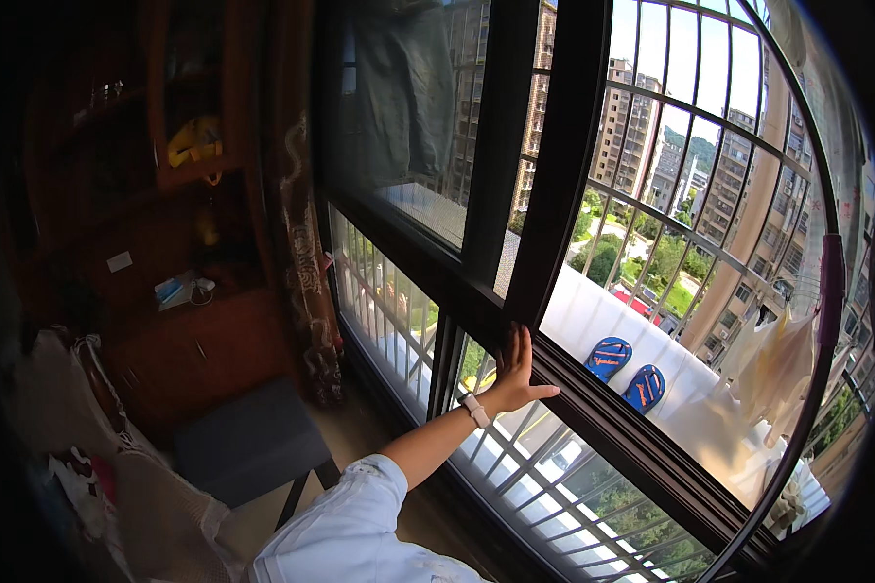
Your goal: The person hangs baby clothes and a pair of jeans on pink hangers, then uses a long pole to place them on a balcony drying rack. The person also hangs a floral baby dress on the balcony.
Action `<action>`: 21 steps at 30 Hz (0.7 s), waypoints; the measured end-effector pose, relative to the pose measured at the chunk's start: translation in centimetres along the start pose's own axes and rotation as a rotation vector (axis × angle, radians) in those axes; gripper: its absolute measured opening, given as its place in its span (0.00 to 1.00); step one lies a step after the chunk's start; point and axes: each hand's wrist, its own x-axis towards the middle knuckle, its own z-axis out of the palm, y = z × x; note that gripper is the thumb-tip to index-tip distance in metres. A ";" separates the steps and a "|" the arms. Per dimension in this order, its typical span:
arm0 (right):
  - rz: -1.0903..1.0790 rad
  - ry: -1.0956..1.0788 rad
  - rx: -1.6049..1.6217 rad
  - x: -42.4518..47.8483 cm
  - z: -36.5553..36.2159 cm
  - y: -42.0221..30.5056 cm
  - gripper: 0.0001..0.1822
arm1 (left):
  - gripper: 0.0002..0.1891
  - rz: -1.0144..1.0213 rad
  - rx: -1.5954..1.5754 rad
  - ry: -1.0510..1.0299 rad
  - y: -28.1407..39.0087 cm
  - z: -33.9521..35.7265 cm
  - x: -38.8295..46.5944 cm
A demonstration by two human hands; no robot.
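My left hand (516,379) lies with its fingers up against the dark window frame (496,321), near the lower corner of the sliding sash. The thumb points right over the track and is spread from the fingers. My right hand is out of view. Beyond the opening, a pair of blue flip-flops, one (608,358) beside the other (643,390), lies on a white ledge (569,306). A long dark rod with a purple sleeve (832,291) runs down the right side, bent by the lens; what holds it cannot be seen.
Metal window bars (707,240) stand beyond the ledge, with pale cloth (765,364) hanging at the right. Lower glass panes lie under the track. On the left are a grey-topped stool (251,441), a wooden cabinet (211,342), a patterned curtain (306,262) and a fabric-covered seat (160,503).
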 end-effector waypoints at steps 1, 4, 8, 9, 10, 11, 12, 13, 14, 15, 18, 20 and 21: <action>-0.008 0.035 -0.020 -1.7 -0.2 1.6 0.25 | 0.63 0.032 -0.012 -0.016 0.6 0.8 -0.3; -0.191 0.037 0.092 -6.3 3.2 4.5 0.27 | 0.62 0.037 0.055 -0.080 2.8 1.2 -1.9; -0.344 0.007 0.216 -10.2 4.7 4.9 0.16 | 0.60 0.099 0.014 -0.132 4.8 2.5 -3.8; -0.406 -0.016 0.226 -10.9 5.2 3.6 0.14 | 0.59 0.117 -0.015 -0.179 5.7 2.9 -4.2; -0.400 0.042 0.198 -11.9 4.9 2.9 0.17 | 0.58 0.141 -0.043 -0.201 6.3 3.2 -4.8; -0.480 -0.050 0.103 -12.3 4.6 1.6 0.24 | 0.56 0.162 -0.078 -0.209 6.8 3.6 -5.1; -0.515 -0.017 0.109 -12.6 2.3 1.5 0.25 | 0.55 0.182 -0.131 -0.218 7.5 3.6 -5.7; -0.443 0.200 -0.013 -13.0 1.7 -0.3 0.25 | 0.55 0.206 -0.178 -0.234 8.3 3.9 -6.1; -0.767 0.353 0.028 -12.8 2.1 -0.9 0.22 | 0.53 0.233 -0.182 -0.193 8.8 4.5 -6.4; -0.745 0.533 0.004 -12.5 2.9 -3.0 0.21 | 0.53 0.280 -0.140 -0.125 9.1 4.8 -6.7; -0.696 0.731 -0.238 -13.7 -0.2 -4.7 0.15 | 0.53 0.324 -0.107 -0.029 10.6 4.7 -6.3; -0.746 0.899 -0.235 -15.2 -3.7 -2.8 0.12 | 0.53 0.331 -0.094 0.029 11.2 5.1 -5.5; -0.598 0.915 -0.244 -15.8 -4.0 -1.9 0.11 | 0.53 0.341 -0.071 0.055 11.4 5.6 -5.2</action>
